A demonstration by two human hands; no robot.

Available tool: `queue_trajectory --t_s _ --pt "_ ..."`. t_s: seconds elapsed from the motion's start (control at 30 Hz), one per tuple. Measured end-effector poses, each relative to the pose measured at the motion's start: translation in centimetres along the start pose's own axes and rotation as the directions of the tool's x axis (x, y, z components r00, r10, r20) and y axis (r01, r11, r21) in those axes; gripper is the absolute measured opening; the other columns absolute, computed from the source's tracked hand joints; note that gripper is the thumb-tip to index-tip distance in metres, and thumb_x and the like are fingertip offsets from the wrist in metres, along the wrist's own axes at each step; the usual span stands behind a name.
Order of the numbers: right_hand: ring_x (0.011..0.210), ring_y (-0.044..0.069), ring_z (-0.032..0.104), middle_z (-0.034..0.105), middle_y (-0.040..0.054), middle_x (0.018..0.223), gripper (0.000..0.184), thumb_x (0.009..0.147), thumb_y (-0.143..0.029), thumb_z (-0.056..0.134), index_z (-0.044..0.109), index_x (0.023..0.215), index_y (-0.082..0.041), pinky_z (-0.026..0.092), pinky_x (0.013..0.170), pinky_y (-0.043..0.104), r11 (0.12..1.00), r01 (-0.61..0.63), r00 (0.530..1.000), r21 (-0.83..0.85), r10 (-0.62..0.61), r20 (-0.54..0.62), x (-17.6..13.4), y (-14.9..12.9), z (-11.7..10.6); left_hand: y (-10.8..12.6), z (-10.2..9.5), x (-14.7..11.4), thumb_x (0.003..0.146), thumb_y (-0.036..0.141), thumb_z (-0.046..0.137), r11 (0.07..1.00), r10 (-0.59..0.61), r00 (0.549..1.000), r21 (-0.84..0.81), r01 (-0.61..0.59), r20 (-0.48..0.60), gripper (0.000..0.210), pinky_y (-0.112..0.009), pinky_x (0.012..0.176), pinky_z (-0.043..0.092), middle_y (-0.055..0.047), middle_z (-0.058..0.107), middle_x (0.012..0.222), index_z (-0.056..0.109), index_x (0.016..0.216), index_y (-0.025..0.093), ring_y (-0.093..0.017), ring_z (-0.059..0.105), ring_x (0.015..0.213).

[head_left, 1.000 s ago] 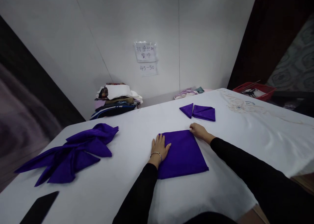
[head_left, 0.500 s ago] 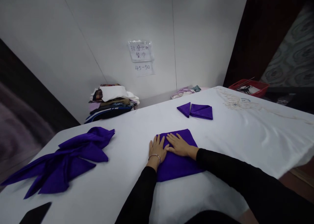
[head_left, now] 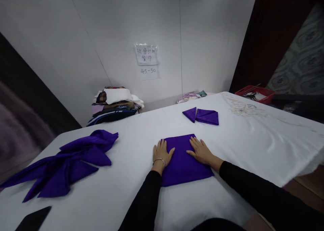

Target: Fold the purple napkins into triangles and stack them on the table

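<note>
A purple cloth napkin [head_left: 181, 167], folded into a flat square, lies in front of me on the white tablecloth [head_left: 131, 194]. On its left edge rests my left hand [head_left: 162, 153], palm down with the fingers stretched out and a bracelet at the wrist. My right hand [head_left: 201, 151] lies flat near the napkin's far right corner, fingers apart. Between the two hands the purple surface shows smooth. Beyond the napkin sit a small folded purple triangle [head_left: 189, 114] and a folded purple piece [head_left: 207, 117] beside it.
Loose purple cloths [head_left: 68, 167] lie heaped at the left. Behind the table's far edge are a stack of folded clothes [head_left: 115, 104] and some pale fabrics [head_left: 188, 97]. A red basket [head_left: 265, 94] stands at the far right. A black flat object [head_left: 34, 219] lies at the near left.
My right hand has slid to the right across the napkin, away from my left hand. The left hand has stayed at the left edge.
</note>
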State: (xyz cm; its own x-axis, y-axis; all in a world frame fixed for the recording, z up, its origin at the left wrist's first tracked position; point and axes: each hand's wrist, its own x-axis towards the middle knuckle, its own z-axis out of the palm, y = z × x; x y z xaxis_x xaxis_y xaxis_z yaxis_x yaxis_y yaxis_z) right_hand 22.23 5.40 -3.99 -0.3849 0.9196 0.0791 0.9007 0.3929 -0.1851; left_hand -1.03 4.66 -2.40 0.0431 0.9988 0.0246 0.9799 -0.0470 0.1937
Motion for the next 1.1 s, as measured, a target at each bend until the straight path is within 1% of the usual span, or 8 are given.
queue_trajectory --t_s 0.2,0.27,0.4,0.57,0.7,0.8,0.87,1.1 --pt "0.133 0.027 0.017 0.025 0.0152 0.144 0.08 0.083 -0.068 0.019 0.028 0.139 -0.012 0.011 0.106 0.048 1.0 -0.009 1.0 0.012 0.009 0.0 0.1 -0.2 0.0 0.4 -0.8 0.0 0.083 0.062 0.017 0.999 -0.044 0.999 -0.02 0.045 0.027 0.073 -0.049 0.107 0.014 -0.01 0.021 0.147 0.03 0.137 0.015 -0.027 0.015 0.135" --pt "0.133 0.027 0.017 0.024 0.0161 0.144 0.08 0.083 -0.068 0.019 0.028 0.139 -0.011 0.011 0.106 0.048 1.0 -0.008 1.0 0.02 0.008 0.002 0.0 -0.2 -0.1 1.0 -1.1 -0.6 0.084 0.061 0.017 1.0 -0.006 1.0 0.006 0.006 0.001 0.071 -0.053 0.107 0.011 -0.009 0.018 0.148 0.028 0.137 0.016 -0.027 0.011 0.136" --pt "0.132 0.029 0.02 0.025 0.0168 0.144 0.079 0.082 -0.068 0.021 0.031 0.138 -0.013 0.013 0.104 0.05 0.999 0.008 0.999 0.033 -0.009 0.045 0.1 0.1 -0.5 2.3 -0.9 -2.5 0.084 0.06 0.021 0.982 0.188 0.982 0.037 -0.187 -0.031 0.067 -0.051 0.109 0.006 -0.006 0.018 0.148 0.028 0.138 0.02 -0.024 0.008 0.136" --pt "0.131 0.031 0.022 0.03 0.019 0.141 0.078 0.083 -0.067 0.022 0.034 0.136 -0.011 0.01 0.103 0.054 1.0 0.021 0.999 0.003 -0.021 0.045 0.9 -0.3 -1.9 2.5 -0.1 -3.4 0.083 0.061 0.022 0.986 0.158 0.987 0.044 -0.159 0.033 0.071 -0.05 0.109 0.009 -0.01 0.022 0.147 0.03 0.137 0.016 -0.027 0.011 0.136" --pt "0.133 0.029 0.017 0.027 0.0171 0.143 0.076 0.084 -0.065 0.022 0.031 0.138 -0.011 0.01 0.105 0.049 0.988 0.153 0.988 0.026 -0.153 -0.005 2.5 -3.2 -2.4 2.2 0.2 -3.2 0.083 0.061 0.021 0.985 0.16 0.986 0.055 -0.163 0.048 0.07 -0.051 0.108 0.009 -0.009 0.022 0.147 0.03 0.137 0.017 -0.027 0.011 0.136" --pt "0.134 0.027 0.015 0.025 0.015 0.144 0.073 0.086 -0.062 0.02 0.028 0.139 -0.012 0.01 0.107 0.046 0.96 0.27 0.962 0.073 -0.272 0.017 4.0 -5.3 -2.0 2.2 0.2 -3.1 0.084 0.06 0.021 0.984 0.165 0.985 0.066 -0.168 0.047 0.07 -0.05 0.109 0.009 -0.01 0.024 0.146 0.031 0.137 0.016 -0.027 0.011 0.136" --pt "0.134 0.027 0.016 0.025 0.0152 0.144 0.072 0.087 -0.06 0.019 0.028 0.139 -0.011 0.011 0.106 0.045 0.956 0.278 0.957 0.09 -0.284 0.053 4.7 -5.6 -1.5 2.2 0.2 -3.2 0.084 0.06 0.021 0.983 0.169 0.985 0.071 -0.172 0.037 0.07 -0.05 0.109 0.008 -0.009 0.026 0.146 0.031 0.137 0.015 -0.026 0.012 0.136" --pt "0.133 0.027 0.017 0.024 0.0147 0.145 0.076 0.084 -0.066 0.022 0.027 0.139 -0.013 0.012 0.106 0.047 0.996 0.081 0.996 0.037 -0.082 0.034 2.9 -0.3 -0.3 2.2 0.3 -3.3 0.083 0.061 0.02 0.984 0.163 0.986 0.071 -0.164 0.027 0.07 -0.05 0.108 0.011 -0.008 0.023 0.147 0.03 0.137 0.018 -0.027 0.013 0.135"
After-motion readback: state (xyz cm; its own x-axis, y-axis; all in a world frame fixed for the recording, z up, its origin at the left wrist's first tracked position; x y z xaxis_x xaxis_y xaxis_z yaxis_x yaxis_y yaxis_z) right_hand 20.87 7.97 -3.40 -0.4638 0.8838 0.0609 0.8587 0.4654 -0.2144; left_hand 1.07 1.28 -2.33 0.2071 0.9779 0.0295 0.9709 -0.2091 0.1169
